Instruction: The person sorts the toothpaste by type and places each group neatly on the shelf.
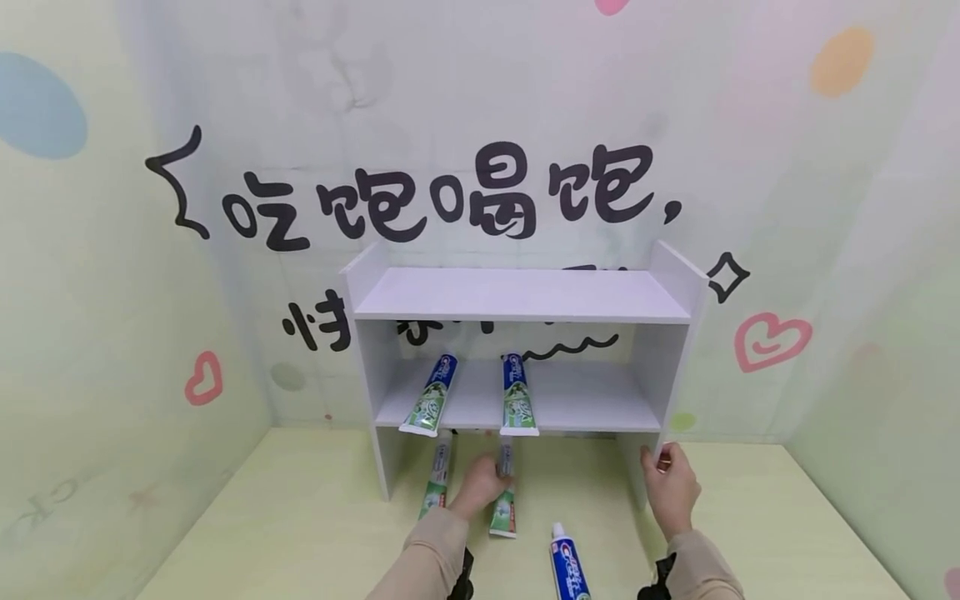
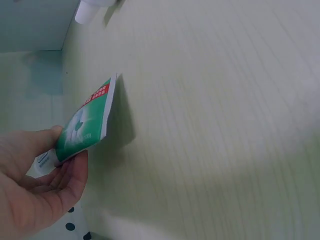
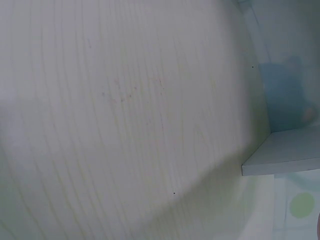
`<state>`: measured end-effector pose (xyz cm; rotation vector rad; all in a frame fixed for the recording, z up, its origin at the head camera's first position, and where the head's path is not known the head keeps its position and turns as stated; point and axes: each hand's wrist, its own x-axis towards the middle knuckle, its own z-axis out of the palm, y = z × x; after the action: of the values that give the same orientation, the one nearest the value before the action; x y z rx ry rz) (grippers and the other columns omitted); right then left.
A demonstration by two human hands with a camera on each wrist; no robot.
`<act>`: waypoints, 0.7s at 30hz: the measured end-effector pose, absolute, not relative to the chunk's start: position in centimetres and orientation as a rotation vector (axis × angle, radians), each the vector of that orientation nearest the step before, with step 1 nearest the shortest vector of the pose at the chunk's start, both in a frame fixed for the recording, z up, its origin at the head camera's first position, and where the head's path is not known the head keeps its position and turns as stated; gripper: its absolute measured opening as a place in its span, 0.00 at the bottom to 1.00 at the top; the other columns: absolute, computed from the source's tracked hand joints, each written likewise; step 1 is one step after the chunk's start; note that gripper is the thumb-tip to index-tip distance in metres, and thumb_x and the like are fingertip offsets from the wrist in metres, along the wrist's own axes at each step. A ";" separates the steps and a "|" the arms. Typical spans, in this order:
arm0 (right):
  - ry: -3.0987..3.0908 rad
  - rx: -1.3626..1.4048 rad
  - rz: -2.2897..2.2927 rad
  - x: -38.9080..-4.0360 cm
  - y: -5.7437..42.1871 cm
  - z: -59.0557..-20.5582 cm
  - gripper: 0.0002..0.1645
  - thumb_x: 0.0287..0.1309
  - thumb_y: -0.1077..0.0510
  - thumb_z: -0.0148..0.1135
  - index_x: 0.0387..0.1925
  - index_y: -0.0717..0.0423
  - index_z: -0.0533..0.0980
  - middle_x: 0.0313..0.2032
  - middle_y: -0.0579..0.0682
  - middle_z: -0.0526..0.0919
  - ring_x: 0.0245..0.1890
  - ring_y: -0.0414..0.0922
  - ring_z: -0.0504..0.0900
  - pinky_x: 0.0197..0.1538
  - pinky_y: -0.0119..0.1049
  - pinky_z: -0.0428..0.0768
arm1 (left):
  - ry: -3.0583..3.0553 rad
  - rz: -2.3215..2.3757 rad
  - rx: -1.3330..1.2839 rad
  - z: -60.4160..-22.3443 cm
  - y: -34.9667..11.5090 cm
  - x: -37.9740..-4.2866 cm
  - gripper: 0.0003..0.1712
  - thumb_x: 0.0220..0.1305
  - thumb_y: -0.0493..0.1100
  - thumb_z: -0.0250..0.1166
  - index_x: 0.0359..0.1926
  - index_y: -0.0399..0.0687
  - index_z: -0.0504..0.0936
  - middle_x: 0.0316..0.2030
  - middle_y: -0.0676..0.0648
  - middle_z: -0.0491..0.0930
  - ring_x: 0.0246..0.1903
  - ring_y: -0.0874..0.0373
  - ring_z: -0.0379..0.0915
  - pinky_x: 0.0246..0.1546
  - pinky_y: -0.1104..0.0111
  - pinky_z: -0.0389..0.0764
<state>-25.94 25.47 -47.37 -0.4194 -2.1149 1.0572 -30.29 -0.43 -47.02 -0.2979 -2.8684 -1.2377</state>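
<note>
My left hand (image 1: 480,486) pinches a green and silver toothpaste tube (image 1: 504,512) between thumb and fingers below the shelf's middle board. The left wrist view shows this tube (image 2: 82,125) tilted, its flat end pointing away from the hand. Beside it, a similar toothpaste tube (image 1: 437,483) lies under the shelf. At the right side panel of the white shelf (image 1: 517,293), my right hand (image 1: 673,489) grips the front edge low down. Only a sliver of that hand enters the right wrist view, past the panel (image 3: 285,155).
On the middle board lie two blue and green toothpaste tubes, one left (image 1: 431,396) and one near the centre (image 1: 517,396), their flat ends over the front edge. A blue toothpaste tube (image 1: 568,567) lies on the table (image 1: 300,517) in front. Walls (image 1: 112,275) stand behind and at both sides.
</note>
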 end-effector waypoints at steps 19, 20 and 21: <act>-2.095 -0.413 1.030 -26.0 25.2 -47.5 0.09 0.52 0.61 0.61 0.27 0.63 0.70 0.30 0.62 0.82 0.32 0.57 0.82 0.41 0.49 0.69 | -2.841 -1.231 -0.203 -48.9 -0.8 -31.0 0.16 0.51 0.38 0.66 0.34 0.29 0.72 0.24 0.41 0.73 0.23 0.53 0.71 0.22 0.66 0.75; -2.094 -0.413 1.032 -26.1 25.3 -47.5 0.09 0.52 0.61 0.61 0.27 0.63 0.70 0.30 0.62 0.81 0.31 0.57 0.82 0.41 0.50 0.69 | -2.841 -1.219 -0.207 -48.9 -0.8 -30.9 0.16 0.52 0.38 0.66 0.34 0.29 0.72 0.24 0.42 0.73 0.23 0.54 0.70 0.22 0.67 0.74; -2.094 -0.413 1.034 -26.0 25.3 -47.5 0.09 0.52 0.61 0.61 0.27 0.63 0.70 0.30 0.62 0.81 0.31 0.57 0.82 0.41 0.50 0.69 | -2.839 -1.204 -0.212 -48.9 -0.7 -30.9 0.16 0.52 0.38 0.66 0.33 0.29 0.72 0.24 0.42 0.73 0.23 0.54 0.70 0.22 0.67 0.74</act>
<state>-26.05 25.30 -47.51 -0.4134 -2.0944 1.0336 -30.85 -0.72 -48.92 -0.2121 -2.8394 -1.2037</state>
